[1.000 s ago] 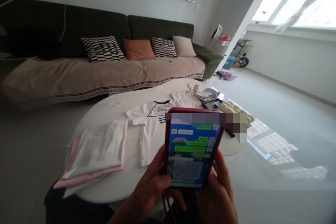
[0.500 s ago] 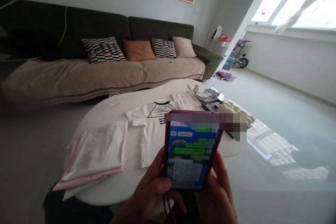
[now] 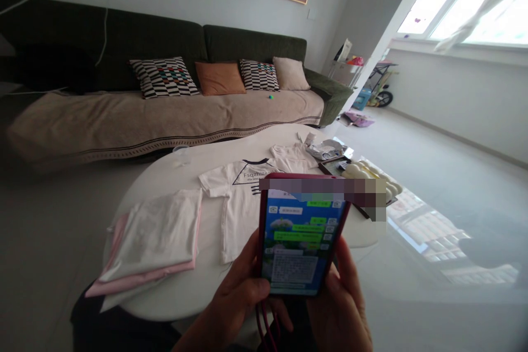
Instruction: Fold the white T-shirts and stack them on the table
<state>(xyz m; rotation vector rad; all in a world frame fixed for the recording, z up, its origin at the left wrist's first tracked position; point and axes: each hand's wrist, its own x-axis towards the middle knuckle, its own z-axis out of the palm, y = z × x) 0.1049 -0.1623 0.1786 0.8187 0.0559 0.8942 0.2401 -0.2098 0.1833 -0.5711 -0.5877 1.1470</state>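
1. Centrally, a rectangular smartphone in a dark red case (image 3: 303, 245) is held up, screen toward the wearer, at the near side of a white, round-edged table (image 3: 206, 286).
2. The bare left hand (image 3: 241, 291) has its grip clamped on the phone's left edge; the bare right hand (image 3: 344, 302) has its grip clamped on the right edge.
3. Thin red cords (image 3: 268, 330) hang beneath it.
4. Behind, a white T-shirt with black print (image 3: 239, 220) lies spread out.
5. Left of that lies folded white and pink cloth (image 3: 152, 239).
6. Farther back stands a dark green sofa (image 3: 251, 44).
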